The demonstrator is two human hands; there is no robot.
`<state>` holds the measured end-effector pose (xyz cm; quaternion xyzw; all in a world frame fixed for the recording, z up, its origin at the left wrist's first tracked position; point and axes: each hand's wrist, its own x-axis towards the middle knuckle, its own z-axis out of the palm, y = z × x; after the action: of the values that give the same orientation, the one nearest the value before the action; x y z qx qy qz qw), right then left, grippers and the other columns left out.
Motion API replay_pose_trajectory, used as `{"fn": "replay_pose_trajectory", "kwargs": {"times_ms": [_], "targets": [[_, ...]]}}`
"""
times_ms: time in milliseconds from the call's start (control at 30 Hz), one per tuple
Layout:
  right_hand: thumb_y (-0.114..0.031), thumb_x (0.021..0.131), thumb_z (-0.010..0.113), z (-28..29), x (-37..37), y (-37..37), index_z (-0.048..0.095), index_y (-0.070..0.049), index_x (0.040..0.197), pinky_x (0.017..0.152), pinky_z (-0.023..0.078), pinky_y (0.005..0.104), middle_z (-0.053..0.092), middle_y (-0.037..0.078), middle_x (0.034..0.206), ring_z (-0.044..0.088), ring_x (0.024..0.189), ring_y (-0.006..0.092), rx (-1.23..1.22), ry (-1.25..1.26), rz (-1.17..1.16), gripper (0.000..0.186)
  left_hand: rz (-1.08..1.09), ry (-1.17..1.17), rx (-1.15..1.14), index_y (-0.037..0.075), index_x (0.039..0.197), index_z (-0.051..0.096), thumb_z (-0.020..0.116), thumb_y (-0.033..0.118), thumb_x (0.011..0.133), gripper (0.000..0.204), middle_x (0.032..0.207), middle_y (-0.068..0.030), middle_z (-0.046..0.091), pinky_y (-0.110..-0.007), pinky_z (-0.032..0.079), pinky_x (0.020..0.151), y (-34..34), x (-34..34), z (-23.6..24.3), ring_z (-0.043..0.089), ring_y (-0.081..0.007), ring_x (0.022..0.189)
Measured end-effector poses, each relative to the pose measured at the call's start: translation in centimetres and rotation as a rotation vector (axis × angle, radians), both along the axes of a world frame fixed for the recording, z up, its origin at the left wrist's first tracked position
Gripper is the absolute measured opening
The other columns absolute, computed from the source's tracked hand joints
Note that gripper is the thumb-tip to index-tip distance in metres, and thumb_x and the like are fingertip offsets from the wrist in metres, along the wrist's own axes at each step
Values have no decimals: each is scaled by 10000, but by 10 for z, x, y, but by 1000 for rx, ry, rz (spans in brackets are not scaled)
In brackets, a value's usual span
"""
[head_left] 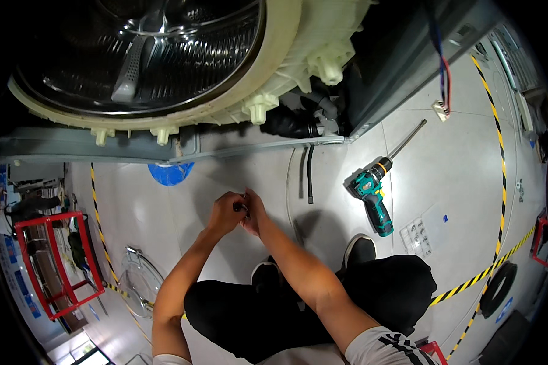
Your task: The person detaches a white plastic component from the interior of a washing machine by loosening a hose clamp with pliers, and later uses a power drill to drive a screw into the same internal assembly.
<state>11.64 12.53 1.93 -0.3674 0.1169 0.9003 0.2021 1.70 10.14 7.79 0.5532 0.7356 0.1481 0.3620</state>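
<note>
My left hand [227,210] and my right hand [252,213] meet low over the floor in front of a washing machine. Both are closed around a small dark object [240,207], too hidden to name. Above them is the machine's cream plastic tub [292,45] with its steel drum [189,73], inside a grey cabinet frame [67,145]. A loose connector [442,111] hangs on wires at the right. A teal and black drill [371,194] with a long bit lies to the right of my hands, and a dark tube [310,176] lies nearer them.
A blue disc [170,173] sits beneath the frame. A clear parts box [417,237] lies right of my feet. A glass door ring [140,280] and a red rack [49,261] are at left. Striped tape [493,109] crosses the floor. A black rubber ring [498,291] lies far right.
</note>
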Motion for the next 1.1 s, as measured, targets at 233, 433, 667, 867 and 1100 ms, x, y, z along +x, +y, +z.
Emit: {"fn": "replay_pose_trajectory", "kwargs": {"times_ms": [233,433,667,867,1100], "targets": [[-510,924,437,-17,8,0,519,-156,850,674,480,302,537,5,864,531,773,134,-48,-40,115,370,-168,-16,40,-1,884,605,612,8,704,180,1010,-161,603,-379,504,776,-9,11,-12,599,-340,917],[-476,936,422,-18,35,7,587,-102,941,794,492,374,617,63,941,587,875,228,-71,6,196,408,-371,-3,37,-11,960,575,623,81,761,224,1089,-209,539,-433,488,801,-11,25,-15,573,-363,944],[-370,917,440,-47,69,-7,598,-77,968,847,490,402,637,109,1012,599,954,259,-61,60,371,338,-481,-140,-207,-10,1039,567,649,172,792,318,1108,-206,529,-452,449,898,-13,48,-12,518,-373,1070],[-274,867,573,-64,99,-7,598,-64,888,650,519,307,627,58,855,621,760,179,-135,22,413,213,-671,-330,-185,6,1067,576,638,201,817,323,1184,-215,547,-434,448,888,0,55,4,541,-365,1080],[-276,884,609,-62,101,5,599,-52,878,460,412,233,580,45,751,531,594,107,135,-175,586,225,-308,419,-129,-21,1266,449,673,282,803,597,1295,-244,457,-456,422,930,21,10,-51,469,-375,1180]]}}
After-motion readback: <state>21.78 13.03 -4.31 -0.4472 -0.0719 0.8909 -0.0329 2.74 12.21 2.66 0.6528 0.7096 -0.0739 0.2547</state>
